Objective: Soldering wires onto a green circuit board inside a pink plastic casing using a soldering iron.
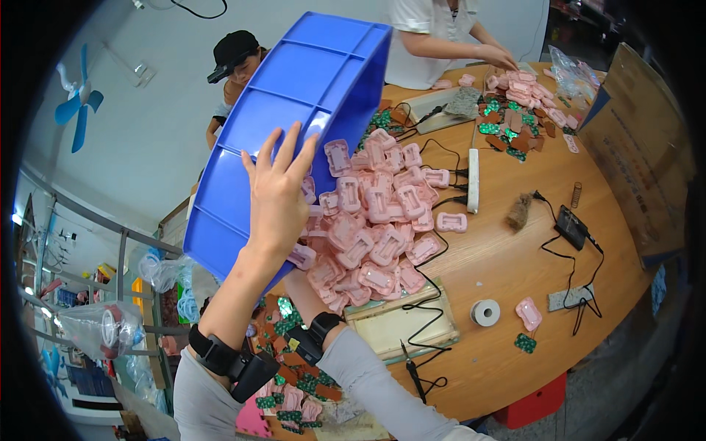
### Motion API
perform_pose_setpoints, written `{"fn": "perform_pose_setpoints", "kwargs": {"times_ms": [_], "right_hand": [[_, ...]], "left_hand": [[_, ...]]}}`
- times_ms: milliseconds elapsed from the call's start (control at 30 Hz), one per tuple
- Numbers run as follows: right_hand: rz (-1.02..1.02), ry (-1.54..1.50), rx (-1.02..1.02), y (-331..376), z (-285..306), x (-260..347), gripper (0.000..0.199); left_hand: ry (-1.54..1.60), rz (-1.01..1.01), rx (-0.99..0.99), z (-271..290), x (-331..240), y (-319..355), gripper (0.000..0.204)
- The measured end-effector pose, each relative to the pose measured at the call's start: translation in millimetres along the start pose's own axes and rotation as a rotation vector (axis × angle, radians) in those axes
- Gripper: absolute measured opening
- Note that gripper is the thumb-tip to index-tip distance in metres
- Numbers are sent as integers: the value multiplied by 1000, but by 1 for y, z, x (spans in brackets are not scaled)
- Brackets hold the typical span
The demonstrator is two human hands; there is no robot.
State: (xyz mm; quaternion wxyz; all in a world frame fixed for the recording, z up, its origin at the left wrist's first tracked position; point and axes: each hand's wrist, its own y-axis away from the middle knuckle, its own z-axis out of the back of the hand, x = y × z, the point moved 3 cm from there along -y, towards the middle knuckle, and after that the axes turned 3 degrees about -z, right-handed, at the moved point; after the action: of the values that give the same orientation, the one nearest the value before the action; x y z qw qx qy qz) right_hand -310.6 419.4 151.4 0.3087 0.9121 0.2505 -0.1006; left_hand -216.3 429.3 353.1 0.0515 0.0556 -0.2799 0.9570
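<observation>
Head view: left hand (276, 198) grips tilted blue bin (294, 125) over pink parts (371, 220).

Blue bin (301, 110), pink plastic pieces (371, 228), green and brown boards (515, 132), tan wooden table (507, 250).
</observation>
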Motion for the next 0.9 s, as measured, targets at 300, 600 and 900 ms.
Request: {"fn": "perform_pose_setpoints", "kwargs": {"times_ms": [300,600,900], "right_hand": [[-20,-14,74,-16,-32,-1,51],[-80,-17,121,0,-34,-29,51],[-111,-9,96,28,0,-35,52]], "left_hand": [[-62,-154,0,19,-24,-8,63],[-80,-117,-76,54,2,0,63],[156,6,-341,113,54,32,64]]}}
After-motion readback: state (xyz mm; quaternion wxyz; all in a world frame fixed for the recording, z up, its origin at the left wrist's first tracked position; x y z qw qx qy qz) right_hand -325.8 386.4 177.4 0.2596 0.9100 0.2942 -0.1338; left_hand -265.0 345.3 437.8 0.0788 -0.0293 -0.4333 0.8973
